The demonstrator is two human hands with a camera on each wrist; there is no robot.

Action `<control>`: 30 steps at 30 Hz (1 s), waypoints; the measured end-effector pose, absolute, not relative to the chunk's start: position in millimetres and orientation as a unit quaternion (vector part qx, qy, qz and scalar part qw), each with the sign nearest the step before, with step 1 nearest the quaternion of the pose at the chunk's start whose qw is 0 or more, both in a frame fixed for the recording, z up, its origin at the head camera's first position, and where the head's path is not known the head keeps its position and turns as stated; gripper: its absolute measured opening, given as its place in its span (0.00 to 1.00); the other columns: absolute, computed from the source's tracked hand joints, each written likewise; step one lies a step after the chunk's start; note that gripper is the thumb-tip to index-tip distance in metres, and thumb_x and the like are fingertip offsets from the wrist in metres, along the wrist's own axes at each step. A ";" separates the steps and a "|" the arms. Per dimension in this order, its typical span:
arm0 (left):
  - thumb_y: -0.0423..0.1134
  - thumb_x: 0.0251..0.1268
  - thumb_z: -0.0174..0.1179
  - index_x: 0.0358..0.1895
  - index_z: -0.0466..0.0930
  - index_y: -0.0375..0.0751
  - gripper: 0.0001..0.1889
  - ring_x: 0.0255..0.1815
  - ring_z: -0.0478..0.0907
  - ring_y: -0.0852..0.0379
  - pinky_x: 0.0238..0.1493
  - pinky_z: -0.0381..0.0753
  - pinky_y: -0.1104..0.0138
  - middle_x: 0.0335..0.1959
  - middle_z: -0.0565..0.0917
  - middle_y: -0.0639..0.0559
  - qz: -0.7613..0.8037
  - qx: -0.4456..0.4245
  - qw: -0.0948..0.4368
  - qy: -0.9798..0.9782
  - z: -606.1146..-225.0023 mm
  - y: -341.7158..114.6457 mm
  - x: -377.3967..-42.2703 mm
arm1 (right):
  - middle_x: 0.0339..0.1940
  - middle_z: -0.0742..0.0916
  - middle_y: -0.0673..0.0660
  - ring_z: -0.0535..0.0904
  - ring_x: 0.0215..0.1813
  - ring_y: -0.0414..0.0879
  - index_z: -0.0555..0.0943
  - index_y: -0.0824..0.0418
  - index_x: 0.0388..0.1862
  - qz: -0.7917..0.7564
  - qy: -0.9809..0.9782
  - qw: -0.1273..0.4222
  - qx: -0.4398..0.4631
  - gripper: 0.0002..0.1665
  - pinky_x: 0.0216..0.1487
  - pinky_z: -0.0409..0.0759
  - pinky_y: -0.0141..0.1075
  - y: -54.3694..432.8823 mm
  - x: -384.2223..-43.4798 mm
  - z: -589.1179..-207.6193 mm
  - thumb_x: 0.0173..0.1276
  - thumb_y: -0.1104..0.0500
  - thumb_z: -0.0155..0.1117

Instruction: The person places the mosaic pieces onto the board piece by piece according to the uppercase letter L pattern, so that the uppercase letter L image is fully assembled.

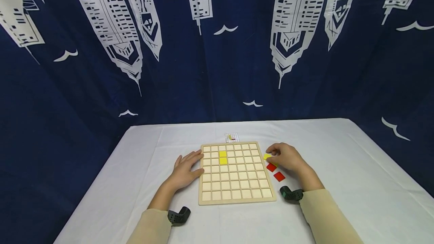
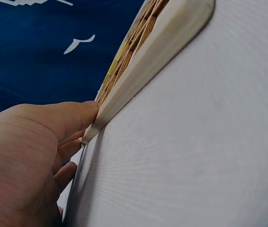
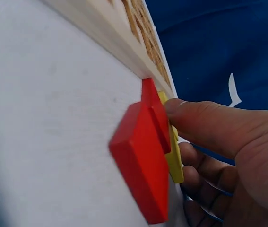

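Observation:
A square wooden grid board (image 1: 237, 202) lies flat on the white table. Two yellow tiles (image 1: 222, 157) fill neighbouring cells in one of its columns. Along the board's left edge rests my left hand (image 1: 185, 170), fingers spread, the thumb touching the rim (image 2: 124, 94). Right of the board, my right hand (image 1: 286, 157) pinches at a yellow tile (image 1: 266, 156) with thumb and fingertips. Another yellow tile (image 3: 175, 165) lies partly under this hand. Two red tiles (image 1: 279, 176) lie nearer to me, one closer to the board. The fingertip contact is partly hidden.
Behind the board's far edge lies a small printed grid card (image 1: 232, 137) with yellow and red marks. White cloth (image 1: 135, 199) covers the table. A dark blue curtain (image 1: 210, 86) with white buildings hangs behind it. Each wrist wears a black device (image 1: 179, 215).

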State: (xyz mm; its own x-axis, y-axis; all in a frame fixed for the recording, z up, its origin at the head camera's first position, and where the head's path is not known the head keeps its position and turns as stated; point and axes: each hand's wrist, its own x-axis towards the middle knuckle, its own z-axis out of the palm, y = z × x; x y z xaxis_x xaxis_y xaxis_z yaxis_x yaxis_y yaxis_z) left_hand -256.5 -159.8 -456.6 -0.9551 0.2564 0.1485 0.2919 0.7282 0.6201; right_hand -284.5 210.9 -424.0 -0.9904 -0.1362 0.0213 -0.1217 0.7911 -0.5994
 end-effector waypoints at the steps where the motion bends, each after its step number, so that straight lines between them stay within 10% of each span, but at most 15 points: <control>1: 0.41 0.67 0.63 0.70 0.72 0.42 0.29 0.81 0.55 0.44 0.80 0.32 0.39 0.77 0.66 0.48 -0.337 -0.148 0.027 -0.929 -456.7 -159.7 -256.5 | 0.37 0.81 0.55 0.74 0.40 0.48 0.85 0.61 0.45 -0.314 0.947 0.009 -0.066 0.14 0.41 0.73 0.36 210.5 -284.7 -424.2 0.60 0.59 0.72; 30: 0.41 0.66 0.63 0.70 0.72 0.41 0.29 0.81 0.56 0.43 0.80 0.32 0.39 0.77 0.66 0.48 -0.337 -0.145 0.028 -0.930 -456.6 -160.0 -256.3 | 0.40 0.85 0.56 0.77 0.40 0.48 0.84 0.59 0.46 -0.297 0.952 -0.036 -0.070 0.15 0.39 0.76 0.37 197.9 -284.6 -417.2 0.62 0.55 0.72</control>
